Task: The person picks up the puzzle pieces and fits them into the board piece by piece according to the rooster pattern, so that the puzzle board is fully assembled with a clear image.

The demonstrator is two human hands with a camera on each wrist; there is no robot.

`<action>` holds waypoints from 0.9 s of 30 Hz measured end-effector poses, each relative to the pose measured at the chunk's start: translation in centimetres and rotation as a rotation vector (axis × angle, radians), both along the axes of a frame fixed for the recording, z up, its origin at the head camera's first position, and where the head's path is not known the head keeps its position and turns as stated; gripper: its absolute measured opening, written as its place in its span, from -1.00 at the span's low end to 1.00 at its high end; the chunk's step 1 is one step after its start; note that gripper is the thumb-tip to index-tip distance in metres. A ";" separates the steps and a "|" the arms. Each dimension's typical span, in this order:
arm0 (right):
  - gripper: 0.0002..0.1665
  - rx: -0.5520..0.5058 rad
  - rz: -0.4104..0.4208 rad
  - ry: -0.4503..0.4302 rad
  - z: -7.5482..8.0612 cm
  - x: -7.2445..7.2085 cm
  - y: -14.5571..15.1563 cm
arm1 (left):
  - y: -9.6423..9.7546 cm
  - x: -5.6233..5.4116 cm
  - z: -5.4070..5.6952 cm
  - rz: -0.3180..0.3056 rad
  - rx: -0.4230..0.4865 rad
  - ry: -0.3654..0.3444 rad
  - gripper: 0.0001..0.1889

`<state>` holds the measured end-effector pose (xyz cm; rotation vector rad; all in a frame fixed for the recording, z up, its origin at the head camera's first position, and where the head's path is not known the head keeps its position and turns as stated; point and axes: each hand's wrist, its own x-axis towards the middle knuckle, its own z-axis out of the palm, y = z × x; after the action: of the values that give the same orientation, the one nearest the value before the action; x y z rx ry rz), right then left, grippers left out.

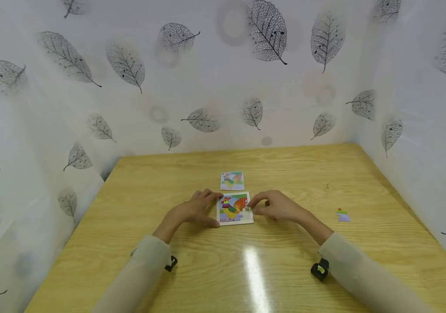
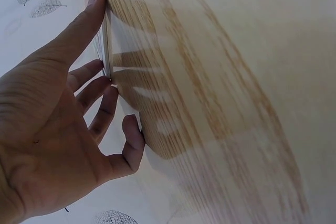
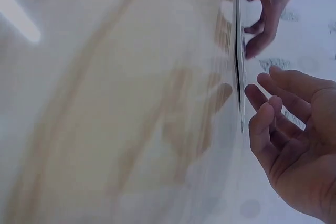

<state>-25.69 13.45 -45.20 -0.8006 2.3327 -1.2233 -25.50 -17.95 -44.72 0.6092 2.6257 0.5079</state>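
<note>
A framed puzzle board with a colorful rooster picture lies on the table, its lower right part showing bare white. My left hand holds the board's left side, thumb at the near corner and index finger at the far one. In the left wrist view the thumb and fingers of the left hand meet the board's edge. At the right side, my right hand touches a small greenish puzzle piece with the index fingertip. The right wrist view shows the right hand with fingers loosely bent and spread.
Just beyond the board lies a paler rooster picture card. Loose puzzle pieces in green and lilac sit to the right on the wooden table. Leaf-printed white sheeting encloses the table's back and sides.
</note>
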 end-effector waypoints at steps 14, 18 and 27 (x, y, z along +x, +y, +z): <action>-0.39 -0.023 -0.046 -0.057 0.3 -0.5 8.8 | 0.0 0.2 0.4 -0.004 0.007 -0.014 -0.02; -0.37 -0.032 -0.074 -0.064 0.4 -0.3 11.4 | 0.0 0.2 0.4 -0.004 -0.004 -0.010 -0.01; -0.45 -0.015 -0.084 -0.060 0.1 0.4 16.2 | -0.1 0.4 0.6 -0.038 0.018 0.011 -0.04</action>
<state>-25.32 29.61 -45.14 -0.6668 2.3327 -1.2826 -25.15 -18.06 -44.09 0.6685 2.6174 0.5188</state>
